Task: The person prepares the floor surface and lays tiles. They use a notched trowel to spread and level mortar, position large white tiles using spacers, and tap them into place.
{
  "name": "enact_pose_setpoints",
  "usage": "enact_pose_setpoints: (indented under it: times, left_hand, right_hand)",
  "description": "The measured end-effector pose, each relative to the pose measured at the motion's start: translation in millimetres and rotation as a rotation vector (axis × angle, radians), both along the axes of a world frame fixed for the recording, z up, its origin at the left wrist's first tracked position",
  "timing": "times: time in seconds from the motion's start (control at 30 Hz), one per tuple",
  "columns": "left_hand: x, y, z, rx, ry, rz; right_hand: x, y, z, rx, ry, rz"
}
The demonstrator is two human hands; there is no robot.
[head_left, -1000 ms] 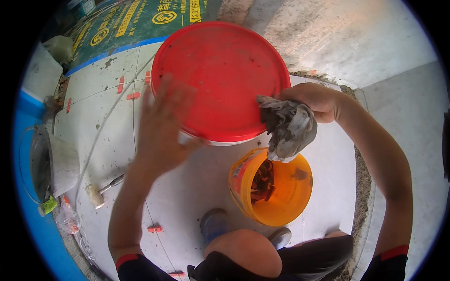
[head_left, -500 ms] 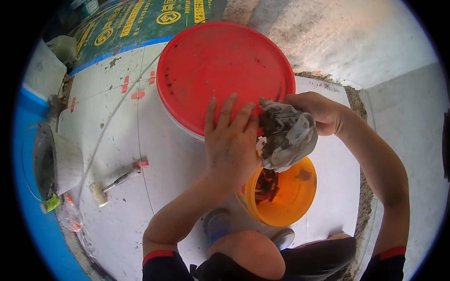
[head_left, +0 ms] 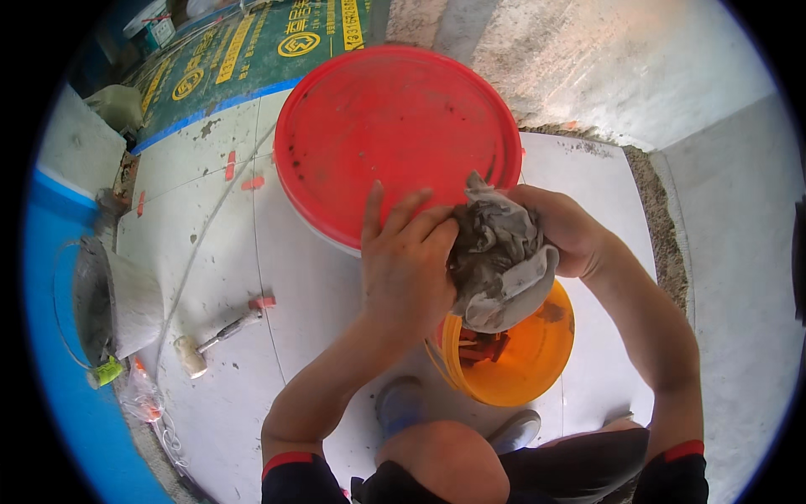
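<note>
Looks like the right hand (head_left: 564, 231) is pinching one side of a crumpled grey rag (head_left: 504, 260), which is hanging by the near edge of the red lid (head_left: 395, 134) and partly over the orange bucket (head_left: 541, 357). The left hand (head_left: 407, 269) is sitting against the rag's other side, fingers spread toward the lid; its thumb is hiding, so honestly can't tell if it's gripping too. Could go sideways: if the pinch is only catching one fold, the bundle might be slipping loose, or shedding grit onto the red bits (head_left: 483, 346) inside. Its rough long axis is running front-to-back, thin tip pointing lidward, fat end facing the person.
</note>
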State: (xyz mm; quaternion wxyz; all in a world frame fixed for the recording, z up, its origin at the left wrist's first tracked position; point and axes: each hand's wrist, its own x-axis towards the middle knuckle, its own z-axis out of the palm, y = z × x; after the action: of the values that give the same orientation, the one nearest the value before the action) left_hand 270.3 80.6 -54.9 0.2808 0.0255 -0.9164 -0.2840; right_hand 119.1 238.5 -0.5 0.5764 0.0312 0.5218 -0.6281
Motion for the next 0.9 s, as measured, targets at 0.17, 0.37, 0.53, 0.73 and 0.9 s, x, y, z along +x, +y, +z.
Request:
enact_pose_setpoints:
  times: [0.17, 0.37, 0.53, 0.73, 0.9]
  left_hand:
    - [8.0, -11.8, 20.9, 0.013, -0.051, -0.117]
    - [8.8, -13.2, 91.4, -0.069, 0.073, -0.261]
    - [-14.3, -19.6, 113.1, -0.163, 0.257, -0.403]
    - [-65.9, 0.9, 160.4, -0.400, 0.289, -0.601]
    - [-104.0, 53.1, 183.6, -0.398, 0.412, -0.736]
  right_hand:
    - [19.4, -0.1, -10.2, -0.180, -0.132, -0.056]
    - [28.0, 13.1, -31.8, -0.404, 0.409, -0.090]
    - [6.0, 32.6, -51.9, -0.786, 0.054, -0.509]
    - [-40.2, 89.1, -6.4, -0.771, 0.447, -0.543]
    - [-32.6, 149.4, 65.0, -0.911, 0.366, -0.497]
